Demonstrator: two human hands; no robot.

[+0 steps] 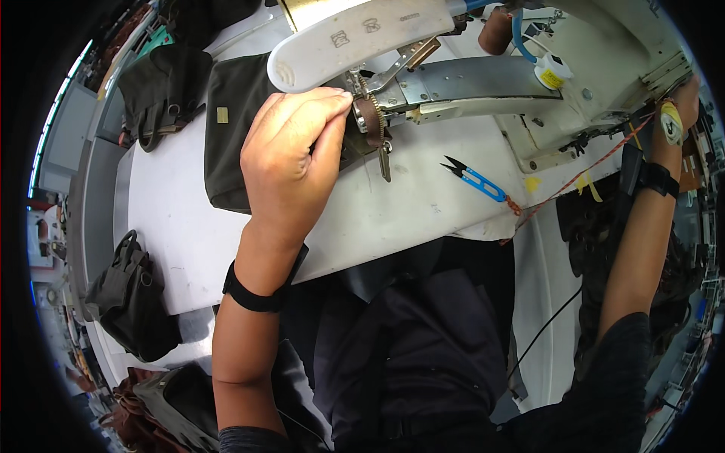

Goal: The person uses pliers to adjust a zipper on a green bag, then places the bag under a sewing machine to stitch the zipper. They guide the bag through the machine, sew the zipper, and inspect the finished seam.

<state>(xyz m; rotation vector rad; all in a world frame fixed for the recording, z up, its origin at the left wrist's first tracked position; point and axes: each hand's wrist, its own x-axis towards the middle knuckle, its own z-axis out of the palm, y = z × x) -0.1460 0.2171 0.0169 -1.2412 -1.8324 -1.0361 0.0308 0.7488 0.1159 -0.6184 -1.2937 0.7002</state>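
Note:
My left hand (291, 143) is closed, fingertips pinched beside the needle area of a sewing machine (362, 38); what they grip is hidden. Just right of them a brown strip with brass zipper teeth (372, 121) hangs under the machine. An olive fabric bag piece (226, 162) lies beneath and left of that hand. My right hand (683, 102) reaches to the machine's far right end, its fingers out of clear sight. Blue-handled thread snips (477, 181) lie on the white worktop (362, 219) below the machine's arm.
Olive bags (162, 90) (128, 294) lie at the left. A brown thread cone (495, 32) stands behind the machine, near a blue hose. An orange cord crosses to the right. Brown and dark pieces (140, 408) sit below left, and dark bags (589, 226) at lower right.

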